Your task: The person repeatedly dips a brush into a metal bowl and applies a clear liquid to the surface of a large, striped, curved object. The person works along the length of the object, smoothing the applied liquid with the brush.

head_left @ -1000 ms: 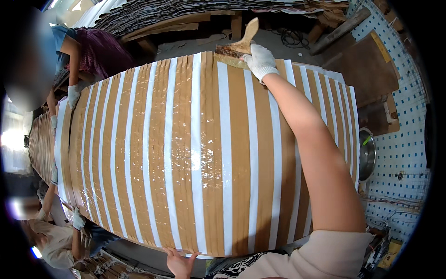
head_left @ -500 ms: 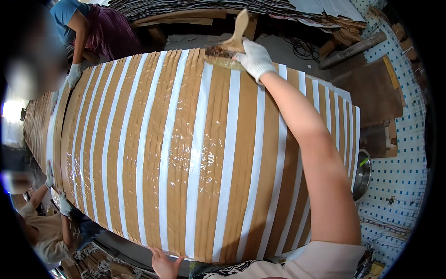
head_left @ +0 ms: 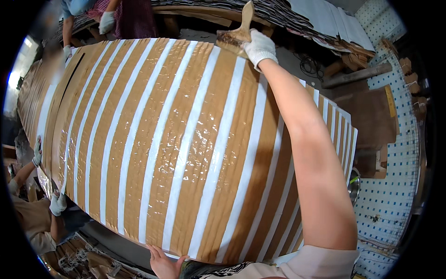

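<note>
A stack of overlapping brown sheets with white strips between them (head_left: pixel 183 139) spreads across the table, wet and glossy over its middle. At its far edge my right hand (head_left: pixel 260 48), in a white knitted glove, grips a wide brush (head_left: pixel 234 39) with a pale wooden handle and dark-stained ferrule. The brush handle points up and away, and its bristles rest at the far ends of the sheets. My bare left hand (head_left: pixel 163 264) lies against the near edge, fingers on the sheets and thumb apart.
Two co-workers stand at the left; gloved hands (head_left: pixel 58 203) touch the near left corner. A metal bowl (head_left: pixel 354 186) sits beyond the right end. Behind are a long stack of dark-edged sheets (head_left: pixel 278 18), a log (head_left: pixel 357 75) and a coiled cable (head_left: pixel 309 65).
My view has tilted and shifted. The brush stays at the far edge in my right hand. The far co-worker has lifted a gloved hand off the sheets. My left hand keeps its place.
</note>
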Available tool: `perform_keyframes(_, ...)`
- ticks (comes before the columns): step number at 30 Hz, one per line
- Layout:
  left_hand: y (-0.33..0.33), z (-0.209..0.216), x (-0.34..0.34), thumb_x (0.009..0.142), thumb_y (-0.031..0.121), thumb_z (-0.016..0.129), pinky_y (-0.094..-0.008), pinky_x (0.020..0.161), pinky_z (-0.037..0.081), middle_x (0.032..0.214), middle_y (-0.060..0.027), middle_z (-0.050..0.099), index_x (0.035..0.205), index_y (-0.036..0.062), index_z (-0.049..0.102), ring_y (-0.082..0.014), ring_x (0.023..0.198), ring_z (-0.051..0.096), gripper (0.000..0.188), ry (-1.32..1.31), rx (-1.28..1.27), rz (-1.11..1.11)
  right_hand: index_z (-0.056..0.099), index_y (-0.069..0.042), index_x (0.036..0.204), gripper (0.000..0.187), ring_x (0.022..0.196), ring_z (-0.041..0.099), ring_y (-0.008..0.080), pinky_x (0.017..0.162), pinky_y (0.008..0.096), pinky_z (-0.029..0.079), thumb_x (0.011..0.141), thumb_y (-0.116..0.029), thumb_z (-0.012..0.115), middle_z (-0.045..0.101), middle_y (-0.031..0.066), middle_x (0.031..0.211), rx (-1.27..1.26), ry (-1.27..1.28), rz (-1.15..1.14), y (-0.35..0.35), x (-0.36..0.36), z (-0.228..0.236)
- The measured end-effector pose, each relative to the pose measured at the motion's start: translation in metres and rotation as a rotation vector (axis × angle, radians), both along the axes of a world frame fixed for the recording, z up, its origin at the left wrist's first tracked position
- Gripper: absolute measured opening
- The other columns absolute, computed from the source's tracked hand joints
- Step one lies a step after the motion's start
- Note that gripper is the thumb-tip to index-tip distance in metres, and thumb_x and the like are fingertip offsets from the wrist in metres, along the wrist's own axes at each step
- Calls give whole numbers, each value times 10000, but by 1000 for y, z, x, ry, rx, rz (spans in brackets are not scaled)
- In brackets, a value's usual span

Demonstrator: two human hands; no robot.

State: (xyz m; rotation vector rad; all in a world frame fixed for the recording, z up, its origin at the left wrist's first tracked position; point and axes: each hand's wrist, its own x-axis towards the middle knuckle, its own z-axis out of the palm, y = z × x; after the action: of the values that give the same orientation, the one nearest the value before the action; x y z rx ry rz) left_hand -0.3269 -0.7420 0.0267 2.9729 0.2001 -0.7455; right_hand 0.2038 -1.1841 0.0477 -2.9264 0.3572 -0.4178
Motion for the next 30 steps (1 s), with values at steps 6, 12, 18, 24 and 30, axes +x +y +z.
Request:
perform_keyframes(6,11,-10,-10,740,587,775,-508,1005,438,1348,-447,424,1345,-178,404,-554,1186,490,1043,-69,-89,-27,608,-90,1209,481,1086,639,360,935,427,500,797,-267,783,684,183,1125,186,19,378,35,-14,-8)
perform_keyframes(12,8,-13,-9,721,609,780,-496,1053,412,1378,-453,395,1370,-195,364,-545,1250,458,1114,-4,-120,125,631,-86,1111,378,1034,655,367,918,447,508,831,-314,744,697,177,1066,107,-113,15,71,30,4)
perform_keyframes(18,17,-27,-29,741,682,707,-450,1021,463,1368,-428,439,1326,-177,469,-507,1253,497,1066,-151,-30,-8,628,-75,1157,434,1065,647,366,926,450,499,828,-338,733,686,196,1114,88,-70,156,116,25,-24)
perform_keyframes(24,17,-26,-24,753,662,713,-448,985,491,1346,-413,473,1298,-186,496,-493,1238,522,1031,-214,-60,-24,653,-19,1128,564,1038,681,330,890,421,530,763,-443,721,702,216,1072,683,-137,-67,132,82,-15)
perform_keyframes(30,8,-13,-21,709,698,732,-473,957,503,1366,-433,431,1336,-181,454,-503,1188,546,1115,-253,-45,-87,662,-18,1110,480,1032,659,361,913,410,509,838,-411,628,689,224,1071,750,-47,116,255,15,-17)
